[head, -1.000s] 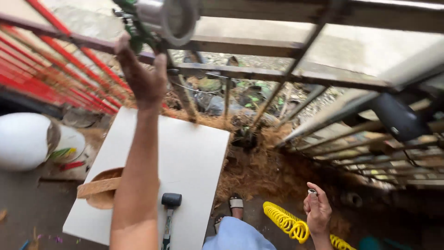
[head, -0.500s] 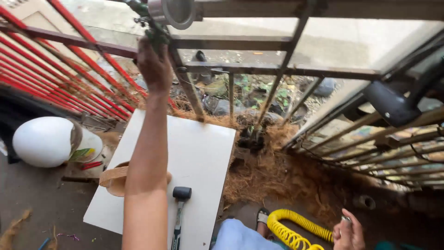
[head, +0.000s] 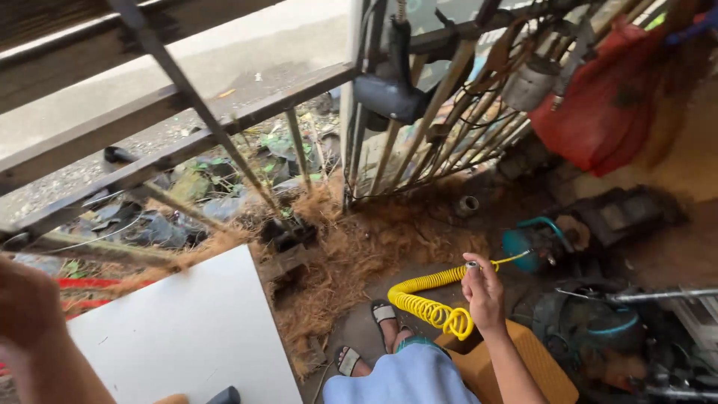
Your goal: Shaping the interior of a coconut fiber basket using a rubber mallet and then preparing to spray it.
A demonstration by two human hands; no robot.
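Coiled yellow plastic air hose [head: 430, 303] is seen at five o'clock over dirt floor [head: 374, 329] strewn with brown fibre [head: 351, 254]; its metal tip is pinched by the right hand [head: 482, 292]. The left hand [head: 26, 307], at eight o'clock, is blurred: grip cannot be told. Flat white board [head: 187, 333] lies beneath, rusty metal railing [head: 224, 127] at twelve.

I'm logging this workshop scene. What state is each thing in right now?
Right hand: closed on the metal end of the yellow coiled air hose.
Yellow coiled air hose: slack, coils bunched on the ground.
Left hand: raised, blurred, grip unclear.
White board: lying flat.
Red sack: hanging on the railing.
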